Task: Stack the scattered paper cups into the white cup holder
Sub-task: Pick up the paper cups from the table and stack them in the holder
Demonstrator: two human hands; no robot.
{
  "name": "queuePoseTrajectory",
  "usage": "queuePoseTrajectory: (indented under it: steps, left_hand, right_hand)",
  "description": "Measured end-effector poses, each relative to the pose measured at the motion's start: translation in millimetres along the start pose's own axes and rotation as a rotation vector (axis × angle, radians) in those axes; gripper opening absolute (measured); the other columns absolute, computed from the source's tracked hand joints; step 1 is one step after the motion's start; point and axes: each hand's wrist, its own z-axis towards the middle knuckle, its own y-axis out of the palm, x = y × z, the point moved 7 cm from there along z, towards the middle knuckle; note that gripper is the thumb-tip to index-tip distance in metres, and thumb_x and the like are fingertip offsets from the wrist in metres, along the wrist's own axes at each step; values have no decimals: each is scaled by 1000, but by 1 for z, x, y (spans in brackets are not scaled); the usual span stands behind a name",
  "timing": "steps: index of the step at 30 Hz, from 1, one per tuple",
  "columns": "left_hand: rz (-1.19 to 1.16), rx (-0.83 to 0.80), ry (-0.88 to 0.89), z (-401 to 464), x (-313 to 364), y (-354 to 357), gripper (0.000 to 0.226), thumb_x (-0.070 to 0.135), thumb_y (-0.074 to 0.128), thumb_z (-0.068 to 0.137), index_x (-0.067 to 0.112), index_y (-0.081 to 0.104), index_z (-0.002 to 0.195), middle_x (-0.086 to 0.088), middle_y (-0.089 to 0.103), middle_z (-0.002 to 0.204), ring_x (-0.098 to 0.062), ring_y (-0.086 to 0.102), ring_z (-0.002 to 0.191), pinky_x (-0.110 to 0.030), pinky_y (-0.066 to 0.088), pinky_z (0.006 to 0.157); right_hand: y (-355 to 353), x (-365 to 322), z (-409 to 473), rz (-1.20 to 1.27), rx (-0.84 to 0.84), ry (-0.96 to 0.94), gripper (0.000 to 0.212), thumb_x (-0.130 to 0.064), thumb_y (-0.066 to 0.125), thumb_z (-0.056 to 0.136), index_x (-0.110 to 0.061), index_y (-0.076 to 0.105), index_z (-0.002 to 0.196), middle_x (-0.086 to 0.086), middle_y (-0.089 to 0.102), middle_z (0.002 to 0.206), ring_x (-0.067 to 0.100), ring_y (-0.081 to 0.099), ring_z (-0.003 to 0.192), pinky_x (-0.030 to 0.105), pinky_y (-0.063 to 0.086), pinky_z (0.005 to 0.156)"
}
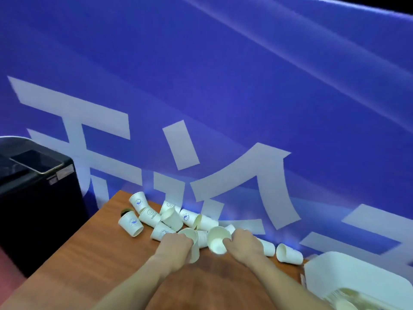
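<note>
Head view: both hands are out over the wooden tabletop (73, 260), working at the near edge of a heap of scattered paper cups (169, 217) that lies against a blue banner (223, 86) with large white characters. The left hand (176, 243) is closed around a cup (193, 245) that stands roughly upright with its mouth up, its body partly hidden behind the fingers. The right hand (243, 241) grips a second cup (218, 242) by the wall, a finger hooked over the rim; that cup is tilted so its open mouth faces the camera and its long axis runs from the hand toward the left.

The two held cups are just beside each other, mouths near. The white cup holder (348, 274) sits at the right edge of the tabletop, toward the person and well apart from the heap, with what looks like cups already lying in its lower part. It is on the right hand's side, so that hand is the nearer one for a drop-off.

More cups lie on their sides to the right (289, 253) and left (131, 223). A black box (38, 198) with a phone (35, 161) on top stands off the left end.
</note>
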Motion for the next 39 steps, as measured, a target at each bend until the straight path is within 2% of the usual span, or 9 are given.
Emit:
queuePoseTrajectory:
  steps: [3,6,9,14,18,21,25,31,39]
  left_hand:
    - [-2,39,76,5,40,-12,24,27,44,94,16,62,106,-10,66,109,-33,60,100,-34,31,71]
    - [-8,70,155,10,82,-29,23,28,46,92,17,63,105,-10,66,109,-33,61,100,-35,34,73]
    - [-4,96,234,15,124,-46,24,31,46,93,18,62,104,-10,66,109,-33,61,100,-34,38,74]
    - [58,145,398,18,205,-73,20,33,41,93,20,56,90,-8,65,98,-34,54,81,-34,35,68]
    - [88,156,471,20,266,-81,18,33,39,92,22,49,82,-7,62,86,-32,52,78,-34,34,66]
    - [54,168,491,23,307,-84,21,37,36,90,22,43,77,-3,62,82,-31,53,73,-34,42,71]
    - [95,189,544,14,362,-92,20,36,39,95,23,43,81,-7,65,91,-34,60,83,-34,26,56]
    - [71,232,583,8,435,-85,21,37,36,95,22,43,81,-6,66,89,-35,61,78,-33,33,60]
    - [150,205,707,2,531,-69,26,37,36,96,21,54,88,-6,68,92,-34,63,82,-34,35,62]
  right_hand:
    - [-16,37,-15,54,27,44,22,-37,43,86,-24,37,69,-2,54,82,23,51,80,28,31,55]
    - [-34,82,-33,123,71,110,26,-38,43,86,-23,37,66,-3,46,73,23,46,75,28,34,57]
    - [-50,123,-49,174,138,154,32,-37,43,88,-21,33,62,-5,41,65,23,45,74,27,28,50]
    - [-65,190,-83,272,218,222,36,-37,47,87,-16,38,59,-2,44,64,24,47,72,28,30,51]
    - [-74,243,-111,387,297,285,38,-36,51,84,-16,38,54,0,42,59,25,45,63,29,28,48]
    - [-76,287,-130,465,328,324,38,-34,53,80,-16,38,50,1,42,52,26,47,57,31,32,51]
    - [-77,340,-151,545,351,367,36,-36,53,77,-18,39,51,-1,42,49,23,47,50,30,36,52]
    - [-75,414,-173,669,385,381,39,-37,54,78,-19,39,47,-3,43,44,23,51,48,35,44,53]
    - [-53,515,-214,793,455,462,40,-35,54,78,-20,30,50,-8,30,42,18,37,46,30,31,52]
